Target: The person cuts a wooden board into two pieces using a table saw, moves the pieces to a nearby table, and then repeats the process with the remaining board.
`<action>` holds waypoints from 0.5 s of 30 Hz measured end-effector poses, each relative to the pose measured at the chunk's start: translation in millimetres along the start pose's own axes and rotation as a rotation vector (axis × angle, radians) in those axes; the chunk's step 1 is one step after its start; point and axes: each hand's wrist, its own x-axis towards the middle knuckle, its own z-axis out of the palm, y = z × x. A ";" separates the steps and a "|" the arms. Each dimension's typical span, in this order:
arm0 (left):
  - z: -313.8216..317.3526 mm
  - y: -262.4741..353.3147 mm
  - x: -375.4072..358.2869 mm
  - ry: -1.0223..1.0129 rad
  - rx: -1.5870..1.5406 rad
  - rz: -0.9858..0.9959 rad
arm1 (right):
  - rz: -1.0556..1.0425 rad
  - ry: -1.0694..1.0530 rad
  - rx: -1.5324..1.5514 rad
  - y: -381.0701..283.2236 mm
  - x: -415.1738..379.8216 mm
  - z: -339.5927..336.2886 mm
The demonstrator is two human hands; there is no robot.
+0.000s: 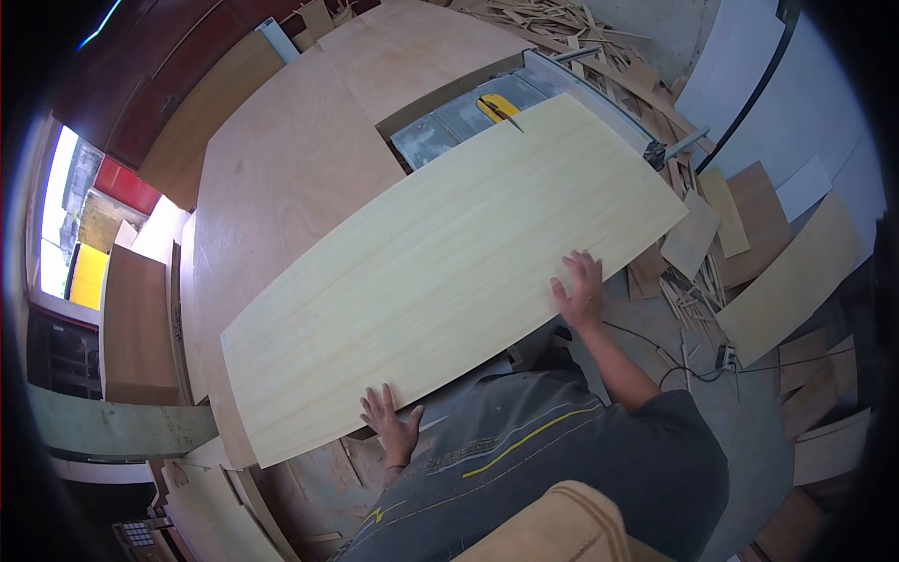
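Observation:
A long pale plywood panel (pixel 449 272) lies across the work surface, its near edge towards my body. My left hand (pixel 390 423) rests on that near edge towards the left, fingers spread over the top face. Farther right, my right hand (pixel 579 288) lies on the same edge with its fingers apart. At the panel's far side a saw blade (pixel 506 116) stands up from a yellow insert (pixel 493 106) in the grey metal saw table (pixel 440 131). The panel covers part of the metal top.
A metal rip fence (pixel 590 98) runs along the saw's right side. Larger wooden sheets (pixel 290 159) surround the metal top. Wood offcuts (pixel 552 23) are heaped at the back, with more boards (pixel 796 272) at right. A cable (pixel 670 370) lies on the floor.

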 end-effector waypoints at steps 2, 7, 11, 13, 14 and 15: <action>8.2 12.5 4.4 -0.053 0.064 0.081 | -0.009 -0.069 0.014 -11.1 -6.2 9.4; 18.3 13.8 10.1 0.036 0.076 0.021 | 0.003 -0.154 -0.051 -19.1 3.1 14.8; 15.6 15.1 13.5 0.029 0.056 0.024 | -0.016 -0.173 -0.070 -13.8 5.3 19.7; 14.8 14.8 16.2 0.019 0.060 0.019 | -0.002 -0.187 -0.071 -12.8 6.5 23.2; 13.4 14.6 18.3 0.015 0.060 0.013 | -0.004 -0.194 -0.071 -13.5 7.6 24.3; 12.7 14.7 20.9 0.010 0.064 0.018 | -0.003 -0.193 -0.071 -14.5 9.4 24.5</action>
